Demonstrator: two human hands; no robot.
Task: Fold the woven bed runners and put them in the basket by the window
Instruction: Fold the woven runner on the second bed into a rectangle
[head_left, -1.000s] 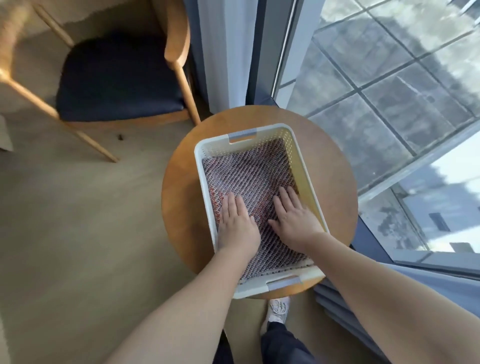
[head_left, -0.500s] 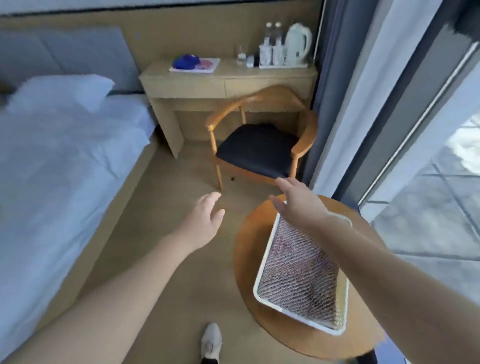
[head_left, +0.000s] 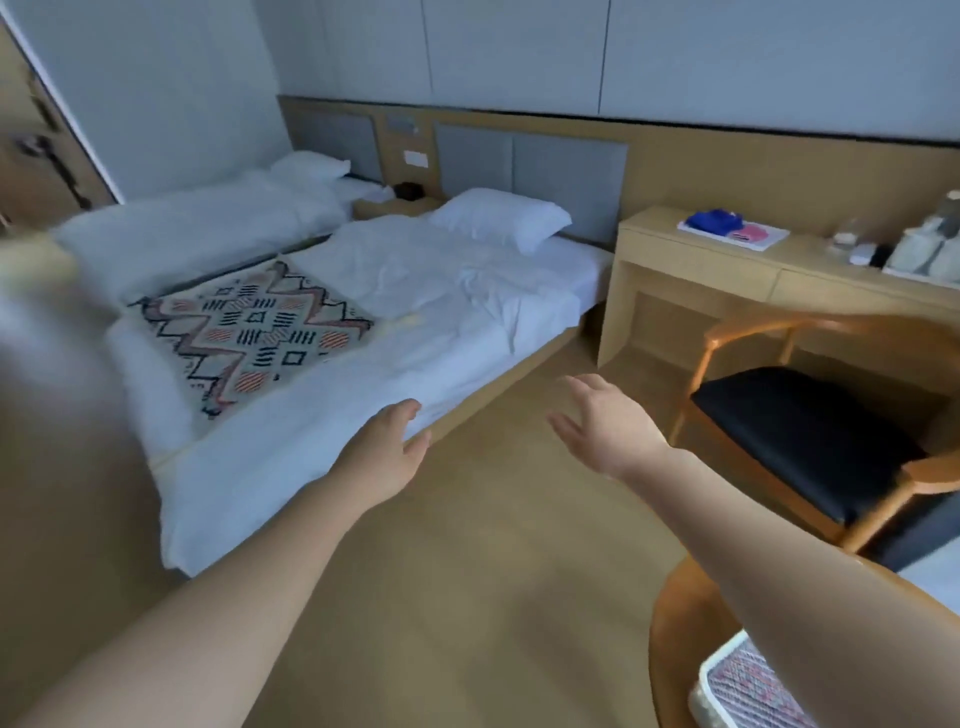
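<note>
A woven bed runner (head_left: 257, 332) with a zigzag pattern in black, red and cream lies spread flat across the near bed (head_left: 457, 280). The white basket (head_left: 711, 686) sits at the bottom right corner on a round wooden table (head_left: 670, 634), with a folded runner (head_left: 748, 686) inside it. My left hand (head_left: 387, 452) hovers open in the air near the bed's foot corner, holding nothing. My right hand (head_left: 602, 426) is open over the floor, fingers spread, empty.
A wooden chair (head_left: 810, 431) with a dark seat stands at the right, in front of a wooden desk (head_left: 727, 270) that carries small items. A second bed (head_left: 197, 228) lies behind the first. Bare wooden floor (head_left: 483, 571) stretches between the table and the bed.
My hands have lifted off the folded runner in the basket. The view has swung left from the basket and window to the beds; both hands now reach forward, empty.
</note>
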